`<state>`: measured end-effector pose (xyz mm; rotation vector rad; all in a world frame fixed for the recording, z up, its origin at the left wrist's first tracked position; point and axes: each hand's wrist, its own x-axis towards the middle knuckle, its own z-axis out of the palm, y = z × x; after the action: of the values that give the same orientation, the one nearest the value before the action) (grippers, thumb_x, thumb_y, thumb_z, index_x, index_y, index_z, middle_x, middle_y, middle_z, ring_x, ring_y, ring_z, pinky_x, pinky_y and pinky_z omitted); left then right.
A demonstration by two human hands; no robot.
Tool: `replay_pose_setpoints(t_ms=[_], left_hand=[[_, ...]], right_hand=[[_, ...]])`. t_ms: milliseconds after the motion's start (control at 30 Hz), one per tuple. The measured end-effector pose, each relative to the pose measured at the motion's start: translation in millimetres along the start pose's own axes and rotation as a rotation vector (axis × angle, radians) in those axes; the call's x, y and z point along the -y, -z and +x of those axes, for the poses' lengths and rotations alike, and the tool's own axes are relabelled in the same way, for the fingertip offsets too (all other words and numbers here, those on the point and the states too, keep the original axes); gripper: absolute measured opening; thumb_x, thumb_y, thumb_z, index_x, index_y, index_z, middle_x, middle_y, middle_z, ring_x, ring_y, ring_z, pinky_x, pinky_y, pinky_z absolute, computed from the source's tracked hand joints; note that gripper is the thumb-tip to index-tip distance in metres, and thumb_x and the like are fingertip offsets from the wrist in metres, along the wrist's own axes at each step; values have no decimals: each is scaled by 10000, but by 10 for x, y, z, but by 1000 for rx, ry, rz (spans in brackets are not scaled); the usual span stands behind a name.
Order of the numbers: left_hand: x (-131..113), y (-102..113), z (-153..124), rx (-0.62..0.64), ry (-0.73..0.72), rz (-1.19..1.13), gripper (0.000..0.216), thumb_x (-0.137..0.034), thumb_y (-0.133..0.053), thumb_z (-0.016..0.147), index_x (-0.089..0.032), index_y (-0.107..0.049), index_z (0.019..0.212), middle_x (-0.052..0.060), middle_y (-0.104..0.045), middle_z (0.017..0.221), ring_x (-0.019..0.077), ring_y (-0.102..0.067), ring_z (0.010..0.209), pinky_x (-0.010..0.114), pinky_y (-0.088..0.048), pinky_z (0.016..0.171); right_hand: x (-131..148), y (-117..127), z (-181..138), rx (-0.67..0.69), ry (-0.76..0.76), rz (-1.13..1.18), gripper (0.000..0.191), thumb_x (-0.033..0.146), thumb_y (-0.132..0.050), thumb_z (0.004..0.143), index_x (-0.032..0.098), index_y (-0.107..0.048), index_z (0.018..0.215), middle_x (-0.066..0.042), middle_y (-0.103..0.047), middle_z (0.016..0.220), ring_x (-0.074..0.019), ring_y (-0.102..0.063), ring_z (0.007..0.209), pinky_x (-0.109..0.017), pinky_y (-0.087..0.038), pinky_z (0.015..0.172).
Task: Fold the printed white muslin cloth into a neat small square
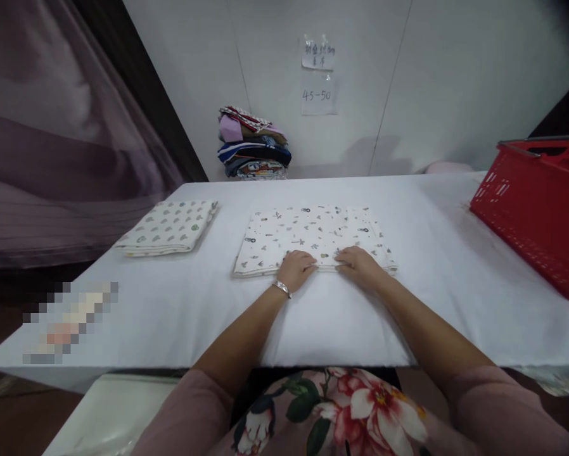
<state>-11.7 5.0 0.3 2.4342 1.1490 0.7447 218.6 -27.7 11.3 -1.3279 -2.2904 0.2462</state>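
Observation:
A white folded cloth (pixel 308 234) printed with small grey and green figures lies flat on the table before me, its layers showing along the near edge. My left hand (pixel 298 269) holds that near edge left of its middle, fingers on top and the thumb at the layers. A short way to the right, my right hand (pixel 358 266) pinches the same edge with bent fingers. Both hands are closed, and their undersides are hidden.
On the left lies another folded cloth (pixel 170 228) with a grey-green print. A red plastic basket (pixel 536 215) stands at the right on the white-covered table (pixel 194 316). Stacked folded fabrics (pixel 253 145) rise at the back by the wall, under paper signs (pixel 319 95). A blurred-out item (pixel 70 323) lies front left.

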Motion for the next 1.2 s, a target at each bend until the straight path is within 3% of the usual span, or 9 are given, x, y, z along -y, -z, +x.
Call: replay_pose_setpoints(t_ms=[367, 600, 833, 1033, 1200], left_hand=[[23, -17, 28, 2, -31, 34, 220, -334, -481, 885, -223, -671, 872, 23, -663, 896, 171, -545, 862, 337, -410, 810], [15, -33, 12, 22, 6, 74, 185, -307, -520, 858, -224, -675, 917, 32, -646, 924, 193, -531, 899, 362, -410, 809], [-2, -43, 8, -59, -40, 66, 195, -259, -480, 877, -218, -671, 867, 23, -644, 879, 168, -529, 859, 329, -409, 769], [24, -53, -17, -3, -75, 109, 180, -316, -565, 833, -213, -666, 941, 40, -643, 942, 194, -524, 906, 361, -417, 811], [46, -62, -9, 4, -54, 80, 176, -295, -533, 855, -225, -677, 926, 36, -644, 912, 187, -528, 890, 356, -422, 810]], right_hand=[[-42, -35, -65, -80, -84, 196, 241, 285, -458, 903, 246, -690, 958, -40, -664, 984, -196, -568, 953, -342, -454, 834], [9, -29, -82, -93, -46, 114, 221, 243, -488, 884, 241, -702, 941, -60, -647, 975, -206, -555, 935, -345, -471, 783], [41, -4, -87, -94, -9, 31, 235, 213, -483, 885, 237, -711, 933, -74, -637, 913, -205, -548, 884, -343, -465, 730], [14, -5, -103, -23, 41, -18, 217, 214, -516, 865, 218, -691, 993, -85, -628, 941, -214, -542, 897, -367, -456, 770], [17, -15, -101, -48, 5, -6, 232, 233, -487, 882, 228, -694, 988, -87, -636, 965, -225, -551, 915, -384, -473, 768]])
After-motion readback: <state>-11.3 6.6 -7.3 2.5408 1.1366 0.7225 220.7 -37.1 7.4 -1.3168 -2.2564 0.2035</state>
